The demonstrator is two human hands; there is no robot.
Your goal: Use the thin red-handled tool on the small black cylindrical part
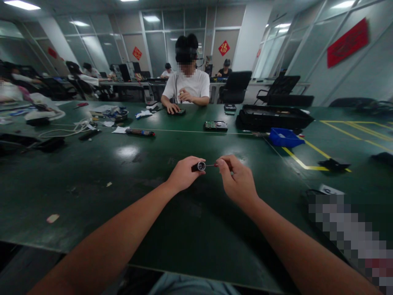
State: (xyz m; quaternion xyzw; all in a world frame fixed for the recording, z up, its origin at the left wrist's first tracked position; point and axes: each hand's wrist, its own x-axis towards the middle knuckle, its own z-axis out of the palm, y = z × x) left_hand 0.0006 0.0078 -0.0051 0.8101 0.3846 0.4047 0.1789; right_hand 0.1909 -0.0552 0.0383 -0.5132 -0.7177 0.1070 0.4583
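Above the green table, my left hand (184, 173) is closed round a short black cylinder (195, 167). Its round, silvery end (201, 166) faces me; its exact kind cannot be made out. To its right, my right hand (238, 176) pinches a thin metal-shafted tool (210, 165) that looks like a small screwdriver. A reddish bit shows at my fingertips, while the rest of the handle is hidden. The shaft points left, its tip at or close to the cylinder's side; contact cannot be made out.
Across the green table (92, 172) sits a person (187, 82) with one hand on a dark device. Beyond my hands lie a hard drive (215, 125), a brown-handled tool (140, 132), a blue bin (284, 137) and a black tray (273, 117). Cables (69, 129) lie at left.
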